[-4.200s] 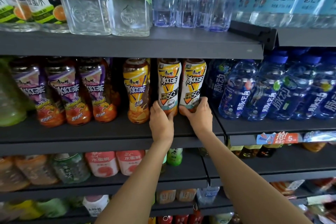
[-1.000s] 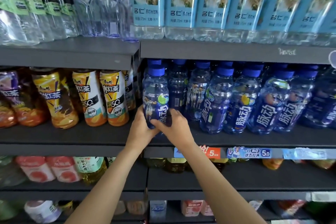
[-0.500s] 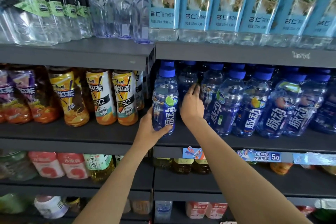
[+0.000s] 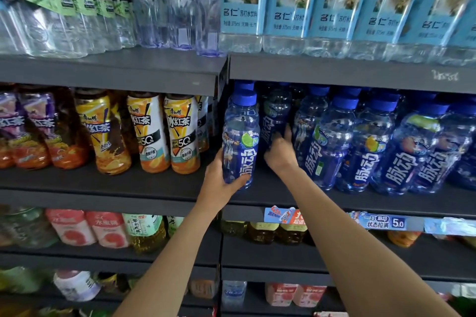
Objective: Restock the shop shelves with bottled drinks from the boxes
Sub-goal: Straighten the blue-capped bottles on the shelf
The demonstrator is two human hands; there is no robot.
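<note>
My left hand (image 4: pixel 221 177) grips the lower part of a blue bottle with a blue cap (image 4: pixel 240 136) at the left end of the dark shelf (image 4: pixel 296 193). The bottle stands upright at the shelf's front. Just to its right, my right hand (image 4: pixel 279 150) reaches further in and holds a second blue bottle (image 4: pixel 274 113) that stands deeper in the row. A row of matching blue bottles (image 4: pixel 365 144) fills the shelf to the right.
Iced-tea bottles (image 4: pixel 164 134) stand on the neighbouring shelf to the left. Clear water bottles (image 4: pixel 288 2) line the shelf above. Price tags (image 4: pixel 386 221) hang on the shelf edge. Lower shelves hold pink and green drinks (image 4: pixel 108 229).
Both hands went from the iced-tea bottles to the blue ones. Since a second ago my right hand left the front bottle and reached to the one behind; the left keeps its grip.
</note>
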